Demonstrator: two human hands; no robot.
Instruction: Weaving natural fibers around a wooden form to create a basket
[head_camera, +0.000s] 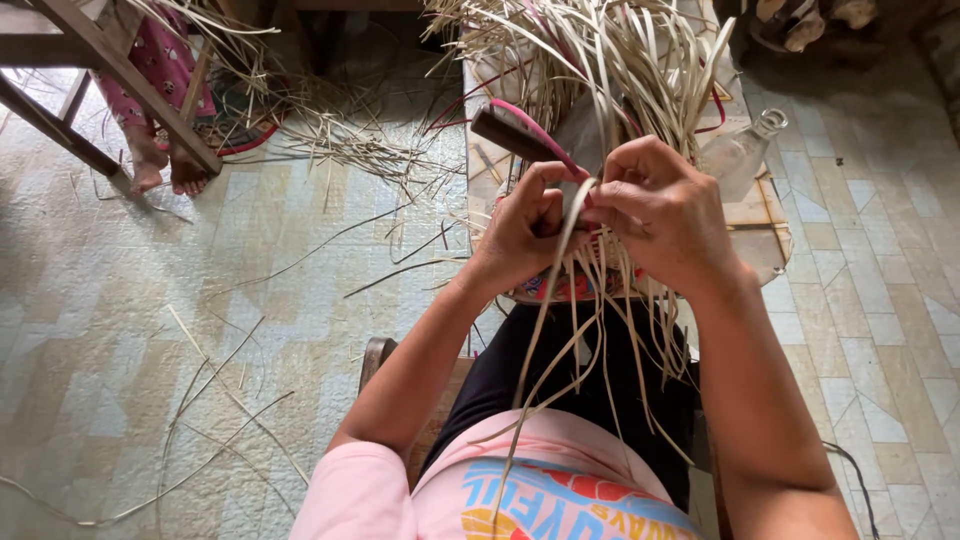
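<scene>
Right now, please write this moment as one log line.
left hand: pinches pale straw strips | right hand: grips same strips | glass bottle: behind

1. Only one view exists: a camera worn on the person's head.
2. It looks steeply down and forward, over the chest and lap.
3. It sits close: the left hand and right hand fill the centre.
4. The tiled floor spreads out to either side; a low worktop lies ahead.

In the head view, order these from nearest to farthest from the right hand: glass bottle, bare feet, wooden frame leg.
From the right hand:
1. Glass bottle, just right of it.
2. Wooden frame leg, far upper left.
3. Bare feet, far left; too close to the leg to rank firmly.
</scene>
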